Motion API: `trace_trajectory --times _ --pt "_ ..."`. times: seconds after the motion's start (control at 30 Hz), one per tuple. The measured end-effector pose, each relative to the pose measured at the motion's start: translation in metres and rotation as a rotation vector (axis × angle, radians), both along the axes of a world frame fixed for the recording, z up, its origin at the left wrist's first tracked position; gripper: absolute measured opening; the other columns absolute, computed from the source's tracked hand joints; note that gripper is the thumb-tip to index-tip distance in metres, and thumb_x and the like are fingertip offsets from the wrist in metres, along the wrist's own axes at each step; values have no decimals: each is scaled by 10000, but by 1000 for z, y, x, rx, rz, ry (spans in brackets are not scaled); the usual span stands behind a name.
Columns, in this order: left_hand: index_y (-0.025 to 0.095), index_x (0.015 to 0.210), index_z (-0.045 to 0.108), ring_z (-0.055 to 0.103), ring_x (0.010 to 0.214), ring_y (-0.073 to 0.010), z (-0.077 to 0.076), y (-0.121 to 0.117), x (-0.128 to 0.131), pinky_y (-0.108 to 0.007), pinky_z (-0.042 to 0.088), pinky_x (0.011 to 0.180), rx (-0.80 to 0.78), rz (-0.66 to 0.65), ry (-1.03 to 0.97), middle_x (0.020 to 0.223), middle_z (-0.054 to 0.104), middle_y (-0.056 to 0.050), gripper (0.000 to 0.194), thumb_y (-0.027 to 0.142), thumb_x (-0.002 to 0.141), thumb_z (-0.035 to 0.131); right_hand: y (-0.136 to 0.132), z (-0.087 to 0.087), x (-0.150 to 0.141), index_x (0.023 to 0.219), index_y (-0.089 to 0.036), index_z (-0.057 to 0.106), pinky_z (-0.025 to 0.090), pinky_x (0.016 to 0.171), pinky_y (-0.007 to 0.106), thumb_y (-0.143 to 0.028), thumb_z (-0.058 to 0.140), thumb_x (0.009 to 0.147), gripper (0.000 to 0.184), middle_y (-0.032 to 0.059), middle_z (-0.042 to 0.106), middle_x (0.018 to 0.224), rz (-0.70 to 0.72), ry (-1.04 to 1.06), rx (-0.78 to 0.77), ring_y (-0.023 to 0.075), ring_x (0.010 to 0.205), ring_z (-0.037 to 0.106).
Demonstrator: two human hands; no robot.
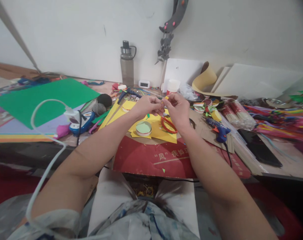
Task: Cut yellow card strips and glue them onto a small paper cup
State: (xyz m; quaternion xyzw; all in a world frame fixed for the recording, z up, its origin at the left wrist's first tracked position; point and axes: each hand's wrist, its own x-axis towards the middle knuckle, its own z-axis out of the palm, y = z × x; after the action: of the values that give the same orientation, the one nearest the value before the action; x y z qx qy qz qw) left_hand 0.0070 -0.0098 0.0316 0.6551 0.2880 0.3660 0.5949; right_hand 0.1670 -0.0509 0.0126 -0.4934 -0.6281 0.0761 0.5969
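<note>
Small yellow piece (166,98): located at the meeting fingertips of both hands, above the yellow sheets (164,135). Right hand (178,108): grip closed, thumb and forefinger clamped on the piece. Left hand (150,106): fingertips drawn together against the right's; whether this grip also bears on the piece cannot be told. The piece's upper end projects above the fingers; its long axis cannot be established, most of it being covered.

Containers: a shallow round tub (143,134), white with a red line, holds a light green disc (143,127) and rests on the sheets. Against the wall stands an upright grey translucent bottle (127,70), cap on, contents indeterminable. At right, clear bags (238,115) contain red-and-white sticks.

Writing: red cardboard (141,160) beneath the sheets carries pale characters, “风” 疾如, continuing behind the right forearm. Clock (144,84): display illegible. A blue glue gun (223,133) and a dark phone (260,146) lie on the right of the surface (294,169).
</note>
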Motion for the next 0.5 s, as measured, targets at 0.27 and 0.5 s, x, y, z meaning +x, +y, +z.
trace_trajectory --times 0.27,0.5 --pt "106 749 650 692 564 -97 7 -8 1 -200 480 552 -35 21 12 715 759 -64 217 189 805 842 -1 0 0 828 -217 675 484 729 328 -332 704 887 132 9 681 800 -20 -5 12 164 746 592" --pt "107 755 692 677 577 -91 5 -3 -2 -205 464 554 22 25 -11 707 754 -72 149 158 868 776 -1 4 -1 748 -225 660 471 697 321 -416 781 826 239 -10 659 728 67 199 -63 154 701 555"
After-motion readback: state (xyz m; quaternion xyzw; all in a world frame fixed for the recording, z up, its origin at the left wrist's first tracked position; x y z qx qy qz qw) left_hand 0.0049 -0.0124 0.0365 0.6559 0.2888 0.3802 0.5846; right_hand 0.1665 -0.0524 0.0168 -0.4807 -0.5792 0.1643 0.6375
